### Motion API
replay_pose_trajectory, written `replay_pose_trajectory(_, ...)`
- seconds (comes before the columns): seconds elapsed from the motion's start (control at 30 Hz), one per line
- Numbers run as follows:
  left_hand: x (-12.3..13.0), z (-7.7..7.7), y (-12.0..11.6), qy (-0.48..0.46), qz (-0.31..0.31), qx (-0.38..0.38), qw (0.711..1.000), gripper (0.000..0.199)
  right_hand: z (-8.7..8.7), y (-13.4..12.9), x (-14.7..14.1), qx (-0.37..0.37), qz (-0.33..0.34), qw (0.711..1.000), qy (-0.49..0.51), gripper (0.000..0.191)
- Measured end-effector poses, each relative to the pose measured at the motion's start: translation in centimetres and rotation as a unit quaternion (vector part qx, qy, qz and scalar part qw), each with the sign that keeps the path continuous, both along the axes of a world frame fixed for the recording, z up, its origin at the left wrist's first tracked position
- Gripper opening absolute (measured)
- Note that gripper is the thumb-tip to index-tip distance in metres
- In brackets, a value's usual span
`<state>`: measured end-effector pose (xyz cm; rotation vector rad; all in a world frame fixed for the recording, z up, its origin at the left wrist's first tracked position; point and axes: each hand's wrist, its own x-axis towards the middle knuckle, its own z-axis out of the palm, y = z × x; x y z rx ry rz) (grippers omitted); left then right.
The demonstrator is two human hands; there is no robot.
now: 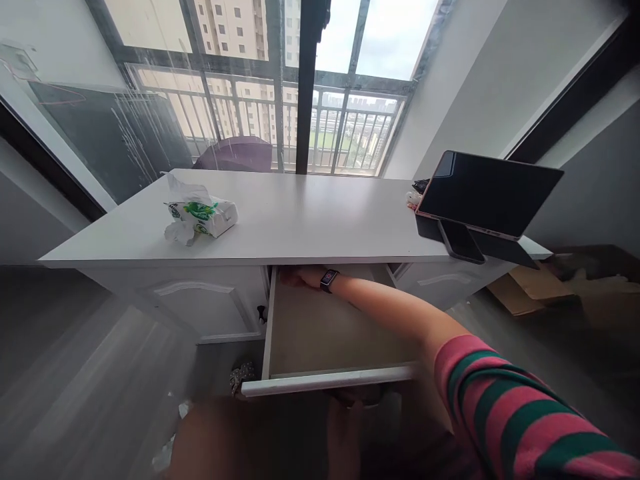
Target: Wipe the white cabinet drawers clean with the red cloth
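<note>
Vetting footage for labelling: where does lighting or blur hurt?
Head view, top: bright, pale sky beyond dark-framed glass window; head view, centre: right hand shadowed inside open white drawer; head view, bottom: blurred foreground shape; head view, sides: white walls lean, probably wide-angle distortion.

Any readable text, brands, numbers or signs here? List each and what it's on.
Nothing reads clearly.
Tissue pack: green and dark print, too blurred to read.
Wristwatch: display marks, too small to read.
Tablet: dark screen, no text visible.
Phone: no text visible.

Right arm (395, 307) outstretched forward and leftward
</note>
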<state>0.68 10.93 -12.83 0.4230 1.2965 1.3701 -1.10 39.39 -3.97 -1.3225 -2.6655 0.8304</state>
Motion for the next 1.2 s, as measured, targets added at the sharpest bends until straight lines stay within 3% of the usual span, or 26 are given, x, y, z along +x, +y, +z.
replay_pose_trajectory(0.13,0.1,0.2,0.0,-0.005,-0.004,0.011,1.000,0.038,-0.7,1.0,-0.9,0.006,0.017,1.000,0.008,0.038)
replay_pose_trajectory(0.23,0.5,0.3,0.0,-0.027,0.007,0.022,0.999,0.039,-1.2,0.5,-0.5,0.021,0.044,0.998,-0.029,0.029)
replay_pose_trajectory(0.37,0.8,-0.3,0.0,-0.038,0.017,0.028,0.999,0.038,-1.8,-2.6,0.2,0.049,0.131,0.985,-0.097,0.030)
replay_pose_trajectory(0.57,0.3,-2.2,0.1,-0.018,-0.019,0.054,0.998,0.038,-2.1,-8.4,0.8,0.112,0.301,0.931,-0.175,0.049)
replay_pose_trajectory(0.73,0.4,-1.8,0.3,-0.016,0.012,0.075,0.997,0.037,-2.2,-10.5,2.1,0.157,0.388,0.893,-0.166,0.046)
replay_pose_trajectory(0.87,0.7,-1.6,0.4,-0.024,0.025,0.084,0.996,0.038,-2.0,-10.1,4.8,0.164,0.365,0.901,-0.165,0.048)
replay_pose_trajectory(1.07,0.3,-2.9,0.5,0.009,0.021,0.076,0.997,0.040,-1.7,-8.1,11.5,0.154,0.268,0.922,-0.233,0.046)
replay_pose_trajectory(1.2,0.0,-2.8,0.8,-0.005,0.005,0.094,0.996,0.038,0.1,-7.8,15.0,0.121,0.194,0.942,-0.246,0.045)
